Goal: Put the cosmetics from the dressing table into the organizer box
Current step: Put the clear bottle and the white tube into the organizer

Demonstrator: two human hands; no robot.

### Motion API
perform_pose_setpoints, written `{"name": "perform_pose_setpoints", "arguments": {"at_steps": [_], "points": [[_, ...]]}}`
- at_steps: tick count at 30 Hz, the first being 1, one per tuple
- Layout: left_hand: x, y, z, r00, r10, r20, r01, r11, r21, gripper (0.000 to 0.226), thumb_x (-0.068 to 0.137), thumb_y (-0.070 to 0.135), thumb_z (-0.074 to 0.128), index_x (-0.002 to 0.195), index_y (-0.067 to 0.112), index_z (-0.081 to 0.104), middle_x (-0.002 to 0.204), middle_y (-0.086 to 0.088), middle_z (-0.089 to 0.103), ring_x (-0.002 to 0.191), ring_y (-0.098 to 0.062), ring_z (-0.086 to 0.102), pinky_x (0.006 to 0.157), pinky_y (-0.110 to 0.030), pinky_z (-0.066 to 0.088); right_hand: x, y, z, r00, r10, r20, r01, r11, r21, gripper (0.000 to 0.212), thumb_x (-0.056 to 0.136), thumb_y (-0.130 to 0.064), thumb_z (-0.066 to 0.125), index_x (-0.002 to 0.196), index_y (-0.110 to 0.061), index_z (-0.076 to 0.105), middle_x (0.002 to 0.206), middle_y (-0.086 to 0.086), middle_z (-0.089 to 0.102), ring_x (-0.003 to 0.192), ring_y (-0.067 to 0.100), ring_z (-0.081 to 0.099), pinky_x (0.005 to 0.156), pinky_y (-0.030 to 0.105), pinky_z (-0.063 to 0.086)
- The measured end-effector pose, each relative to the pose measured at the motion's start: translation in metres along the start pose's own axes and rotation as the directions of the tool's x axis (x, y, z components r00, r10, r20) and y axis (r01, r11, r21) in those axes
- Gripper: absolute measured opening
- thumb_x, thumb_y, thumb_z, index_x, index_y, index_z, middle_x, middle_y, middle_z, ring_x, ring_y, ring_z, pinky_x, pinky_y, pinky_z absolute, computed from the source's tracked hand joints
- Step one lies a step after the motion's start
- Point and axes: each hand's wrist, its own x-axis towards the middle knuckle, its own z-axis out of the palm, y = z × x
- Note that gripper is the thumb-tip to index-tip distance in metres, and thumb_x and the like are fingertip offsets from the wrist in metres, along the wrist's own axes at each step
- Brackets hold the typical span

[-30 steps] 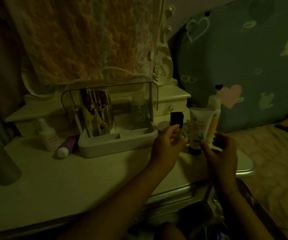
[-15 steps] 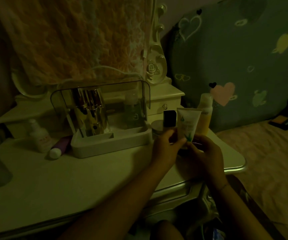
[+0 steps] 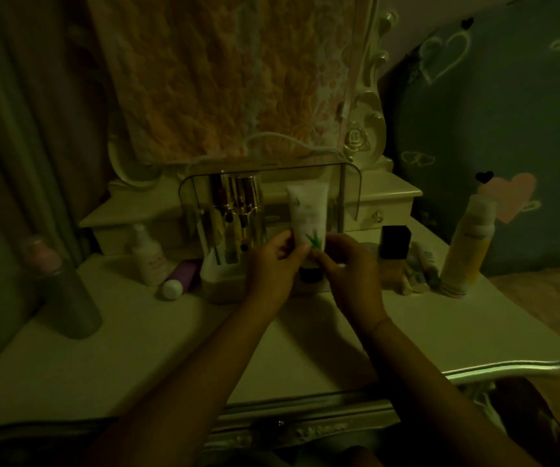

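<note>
A white tube with a green leaf print [image 3: 306, 210] stands cap-down, held in front of the organizer box [image 3: 218, 281]. My left hand [image 3: 272, 267] pinches its lower left side and my right hand [image 3: 351, 267] grips its lower right. The organizer has a white base and a raised clear lid [image 3: 349, 187], with gold tubes [image 3: 238, 210] standing inside. On the dressing table [image 3: 137, 358] remain a small white pump bottle [image 3: 149, 256], a purple tube with a white cap [image 3: 179, 279], a black-capped bottle [image 3: 395, 247] and a tall yellow bottle [image 3: 467, 244].
A grey cylinder with a pink top [image 3: 63, 288] stands at the left. Small drawer units [image 3: 383, 203] sit behind the organizer under a cloth-covered mirror [image 3: 231, 72]. Small items [image 3: 418, 274] lie by the yellow bottle. The table's right edge [image 3: 508, 369] curves in.
Both hands closed on the white tube at the right of the table and carried it left, so it now stands in front of the organizer.
</note>
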Motion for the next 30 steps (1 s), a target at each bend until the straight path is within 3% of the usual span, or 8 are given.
{"name": "perform_pose_setpoints", "arguments": {"at_steps": [2,4,7,9,14,19,25,30], "points": [[0.016,-0.002,-0.006,0.999,-0.01,-0.046,0.011,1.0,0.018,0.021,0.085,0.023,0.062,0.101,0.036,0.062,0.094,0.009,0.068,0.09,-0.011,0.067,0.073,-0.029,0.056,0.016,-0.004,0.012,1.0,0.014,-0.007,-0.014,1.0,0.003,0.026,0.082,-0.02,0.066,0.108,-0.016,0.063,0.097,-0.008,0.066,0.081,-0.005,0.061,0.063,0.002,0.048],[0.031,-0.004,-0.011,0.996,-0.008,-0.089,0.011,1.0,0.027,0.02,0.084,0.021,0.064,0.1,0.033,0.061,0.095,0.005,0.068,0.092,-0.016,0.067,0.078,-0.037,0.056,0.03,-0.005,0.021,1.0,0.019,-0.002,-0.019,1.0,-0.008,0.024,0.082,-0.021,0.067,0.106,-0.018,0.063,0.097,-0.007,0.068,0.082,-0.001,0.063,0.067,0.01,0.052],[0.047,-0.007,-0.011,0.991,-0.008,-0.132,0.016,0.998,0.057,0.022,0.083,0.021,0.065,0.104,0.026,0.062,0.091,0.008,0.065,0.088,-0.014,0.065,0.076,-0.035,0.054,0.048,0.0,0.033,0.999,0.052,-0.014,-0.053,0.998,-0.037,0.024,0.083,-0.019,0.066,0.106,-0.014,0.063,0.1,0.002,0.07,0.089,0.011,0.066,0.075,0.023,0.055],[0.054,-0.009,-0.007,0.987,-0.026,-0.158,0.036,0.997,0.062,0.028,0.084,0.018,0.063,0.111,0.017,0.062,0.092,0.006,0.065,0.087,-0.013,0.065,0.073,-0.031,0.052,0.056,0.004,0.041,0.997,0.075,-0.021,-0.076,0.995,-0.061,0.025,0.084,-0.016,0.064,0.109,-0.011,0.063,0.103,0.006,0.069,0.092,0.014,0.065,0.073,0.021,0.053],[0.059,-0.02,0.003,0.976,-0.118,-0.183,0.142,0.982,0.125,0.033,0.087,0.016,0.058,0.12,0.013,0.057,0.115,-0.009,0.066,0.104,-0.024,0.063,0.088,-0.044,0.053,0.058,0.021,0.054,0.99,0.131,-0.05,-0.137,0.977,-0.166,0.02,0.086,-0.015,0.06,0.106,-0.011,0.062,0.104,0.006,0.069,0.084,0.009,0.062,0.054,0.006,0.042],[0.066,-0.026,0.005,0.967,-0.177,-0.181,0.214,0.954,0.211,0.031,0.088,0.016,0.057,0.119,0.01,0.056,0.124,-0.011,0.06,0.112,-0.027,0.058,0.082,-0.032,0.047,0.065,0.028,0.059,0.98,0.192,-0.058,-0.201,0.921,-0.335,0.02,0.087,-0.015,0.057,0.102,-0.009,0.067,0.103,0.01,0.071,0.096,0.023,0.066,0.078,0.036,0.057],[0.075,-0.029,0.007,0.956,-0.225,-0.19,0.267,0.935,0.235,0.028,0.087,0.013,0.06,0.115,0.01,0.057,0.122,-0.011,0.061,0.112,-0.028,0.057,0.085,-0.036,0.05,0.07,0.028,0.061,0.964,0.251,-0.09,-0.265,0.863,-0.431,0.02,0.087,-0.015,0.057,0.1,-0.008,0.069,0.1,0.014,0.071,0.093,0.028,0.066,0.077,0.039,0.056],[0.083,-0.03,0.014,0.948,-0.212,-0.236,0.273,0.923,0.27,0.024,0.09,0.013,0.055,0.113,0.007,0.056,0.12,-0.014,0.061,0.112,-0.031,0.057,0.091,-0.043,0.051,0.072,0.027,0.058,0.961,0.275,0.003,-0.245,0.86,-0.448,0.022,0.088,-0.016,0.054,0.103,-0.007,0.068,0.101,0.016,0.069,0.096,0.03,0.064,0.079,0.036,0.052]]}}
